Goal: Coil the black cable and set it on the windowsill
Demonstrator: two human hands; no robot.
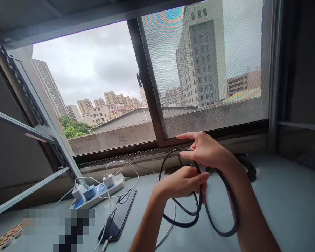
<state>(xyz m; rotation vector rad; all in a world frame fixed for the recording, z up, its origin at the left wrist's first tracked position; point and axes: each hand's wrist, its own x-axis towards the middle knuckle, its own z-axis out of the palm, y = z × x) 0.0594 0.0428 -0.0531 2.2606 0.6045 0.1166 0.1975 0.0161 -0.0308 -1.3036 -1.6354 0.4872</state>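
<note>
**Black cable looped between two hands at a window-side table**

The left hand (183, 182) is closed tight round a black cable (183, 225), its fingers wrapped over several strands gathered at one spot. Just beyond and above it, the right hand (206, 148) touches the top of the same loops. Its forefinger and thumb are stretched apart and point left, and the thumb lies against the top arc. Whether its curled lower fingers clamp the cable cannot be told from here.

The cable hangs from the two hands in two or three wide loops above a grey table (278, 203); the lowest arcs sag near the surface on the near side. A further stretch of black cable lies coiled (248, 169) on the table to the far right, close under the window sill.

To the left of the hands lies a dark phone (120, 213), face up, with a white lead at its near end. Beyond it sits a white power strip (99, 191) with white chargers (109, 180) plugged in. A mesh screen (207, 63) covers the right half of the window, and a metal shelf frame (28, 98) slants up on the far left.
</note>
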